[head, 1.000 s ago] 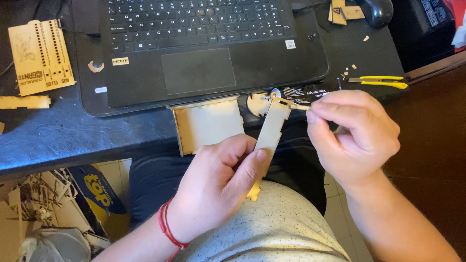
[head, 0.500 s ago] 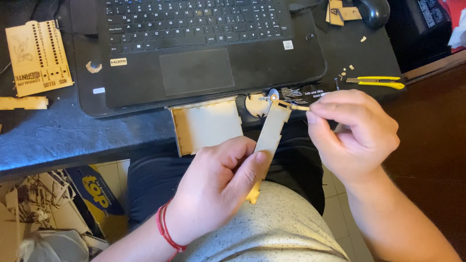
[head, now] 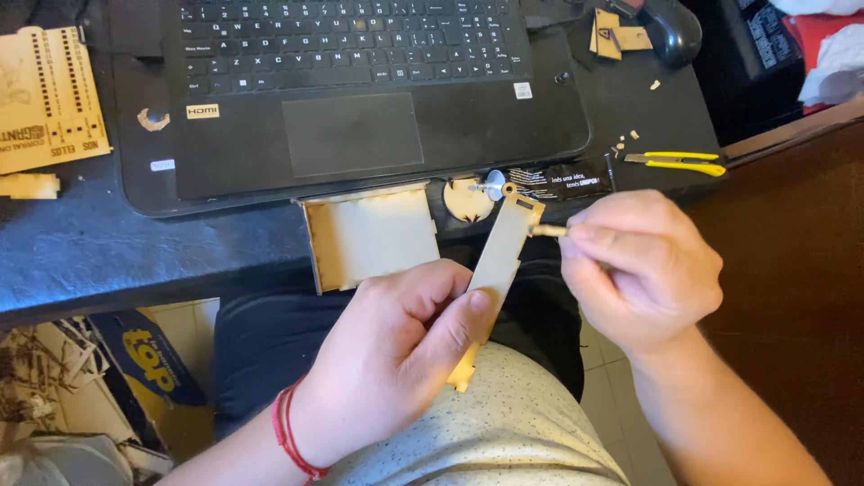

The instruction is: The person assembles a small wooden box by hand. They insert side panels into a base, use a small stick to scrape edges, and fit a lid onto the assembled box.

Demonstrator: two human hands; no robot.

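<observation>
Left hand pinches the wood strip over the lap, right hand is closed on a small peg at its top edge; imo too much push w/ that peg could snap the thin strip.

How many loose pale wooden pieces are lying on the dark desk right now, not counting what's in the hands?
At least 5: the perforated sheet at far left, a small strip below it, the open box part before the laptop, a round disc, and pieces by the mouse. Others may be hidden.
</observation>
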